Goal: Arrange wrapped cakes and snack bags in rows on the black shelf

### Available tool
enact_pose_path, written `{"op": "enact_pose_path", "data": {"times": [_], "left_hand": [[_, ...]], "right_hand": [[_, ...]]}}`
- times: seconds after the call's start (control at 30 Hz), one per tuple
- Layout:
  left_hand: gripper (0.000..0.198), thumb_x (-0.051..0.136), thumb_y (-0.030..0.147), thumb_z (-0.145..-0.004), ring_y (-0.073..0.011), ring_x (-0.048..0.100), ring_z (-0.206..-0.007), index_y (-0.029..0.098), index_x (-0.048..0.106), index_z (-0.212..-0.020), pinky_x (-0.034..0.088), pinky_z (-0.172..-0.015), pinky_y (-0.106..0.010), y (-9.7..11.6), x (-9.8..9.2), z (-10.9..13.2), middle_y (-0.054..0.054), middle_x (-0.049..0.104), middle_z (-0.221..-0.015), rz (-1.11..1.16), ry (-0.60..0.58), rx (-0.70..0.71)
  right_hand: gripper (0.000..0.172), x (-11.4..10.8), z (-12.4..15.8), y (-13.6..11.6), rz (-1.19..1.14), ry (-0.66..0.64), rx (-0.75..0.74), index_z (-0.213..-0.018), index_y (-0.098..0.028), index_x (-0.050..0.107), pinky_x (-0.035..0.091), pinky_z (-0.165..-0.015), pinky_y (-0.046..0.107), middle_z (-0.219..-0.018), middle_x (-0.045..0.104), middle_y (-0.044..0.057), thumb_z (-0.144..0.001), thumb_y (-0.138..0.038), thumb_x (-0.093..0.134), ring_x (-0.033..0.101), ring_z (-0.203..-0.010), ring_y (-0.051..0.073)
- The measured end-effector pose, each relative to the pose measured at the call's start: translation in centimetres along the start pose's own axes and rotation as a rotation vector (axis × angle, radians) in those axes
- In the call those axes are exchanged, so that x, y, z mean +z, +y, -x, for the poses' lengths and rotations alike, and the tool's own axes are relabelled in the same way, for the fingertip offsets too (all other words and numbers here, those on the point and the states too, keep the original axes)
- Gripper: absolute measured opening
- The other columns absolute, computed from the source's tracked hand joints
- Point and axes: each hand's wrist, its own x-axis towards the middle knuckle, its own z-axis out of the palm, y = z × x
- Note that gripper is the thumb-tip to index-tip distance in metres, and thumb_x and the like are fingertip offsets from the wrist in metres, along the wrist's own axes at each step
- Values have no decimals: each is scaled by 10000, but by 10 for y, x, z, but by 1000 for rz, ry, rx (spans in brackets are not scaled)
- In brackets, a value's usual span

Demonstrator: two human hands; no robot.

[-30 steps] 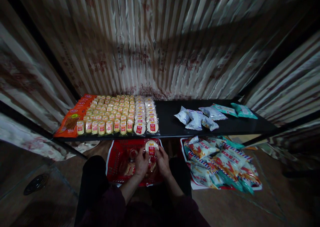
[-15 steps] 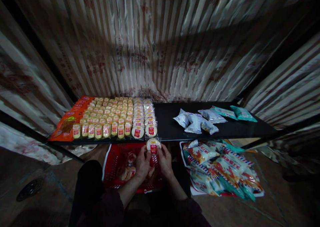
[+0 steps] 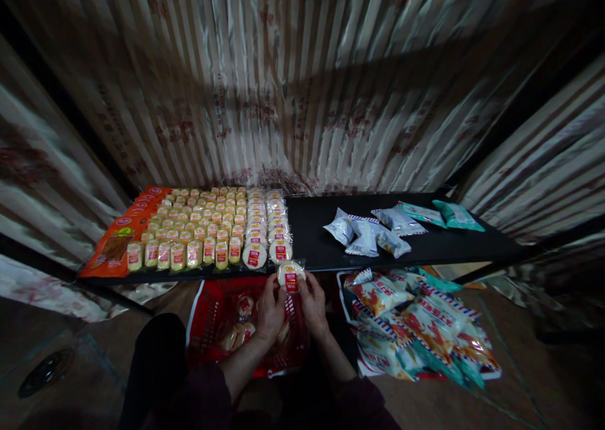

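Note:
Between them, my left hand and my right hand grip one round pastry in a clear wrapper, pale with a red and yellow label facing me. Both hands are closed on its sides, just in front of the shelf's front edge. Right behind it, two rows of the same round wrapped pastries lie overlapped from front to back on the black shelf. Under my forearms a red plastic basket holds a few more wrapped round pastries.
Left of the round pastries stand many small yellow wrapped cakes, then orange bags. Silver-backed packets and teal packets lie on the shelf's right part. A second basket below is heaped with snack bags. A patterned curtain hangs behind.
The view has shifted slightly, so the shelf goods appear a little further left. My hands still hold the round pastry in nearly the same place at the shelf's edge.

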Motion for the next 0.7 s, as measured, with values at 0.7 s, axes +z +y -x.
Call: {"op": "enact_pose_path", "data": {"times": [0.7], "left_hand": [[385,478,338,-856,-191,634,-961,187,524,-1207,469,-887,-342,16,28,-11,-81,678,-1057,142,-26,34]], "right_hand": [[469,-23,-24,-1,84,83,-51,-1094,-181,619,507,-853,375,-1064,690,88,-767,-517,611,635,-957,238]]}}
